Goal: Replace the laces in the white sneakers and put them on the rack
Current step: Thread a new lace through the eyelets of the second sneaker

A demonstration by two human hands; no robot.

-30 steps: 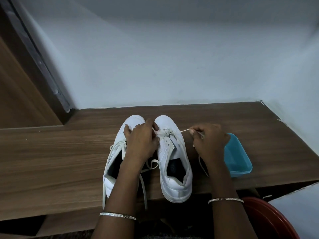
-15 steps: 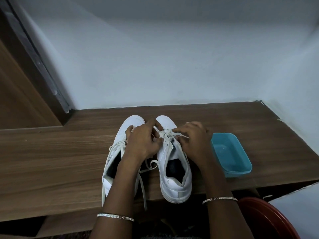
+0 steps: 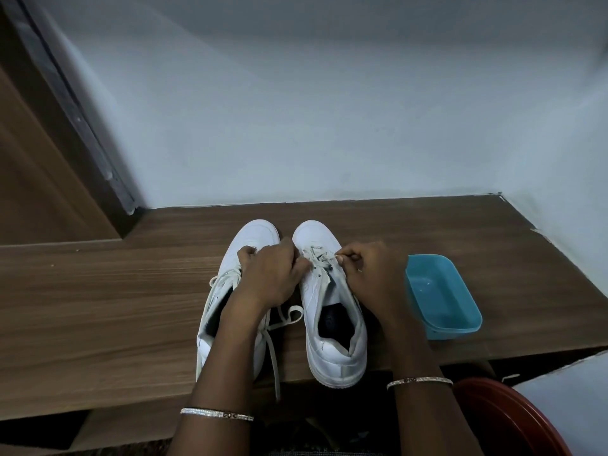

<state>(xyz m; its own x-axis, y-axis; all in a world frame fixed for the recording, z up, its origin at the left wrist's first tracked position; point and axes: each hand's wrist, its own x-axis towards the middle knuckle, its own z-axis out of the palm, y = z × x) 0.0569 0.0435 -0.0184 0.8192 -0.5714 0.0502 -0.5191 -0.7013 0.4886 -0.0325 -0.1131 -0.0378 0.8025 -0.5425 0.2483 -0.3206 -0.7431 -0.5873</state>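
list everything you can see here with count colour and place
shelf: 1, brown wood, against the wall
sneakers: 2, white, side by side on the shelf
laces: 2, white, one part-threaded in the right sneaker, one trailing from the left
tub: 1, blue, on the shelf right of the sneakers
round thing: 1, red, bottom right, cut off
bangles: 2, silver, one per wrist
left hand: 1, over the left sneaker, fingers curled
right hand: 1, pinches a lace at the right sneaker
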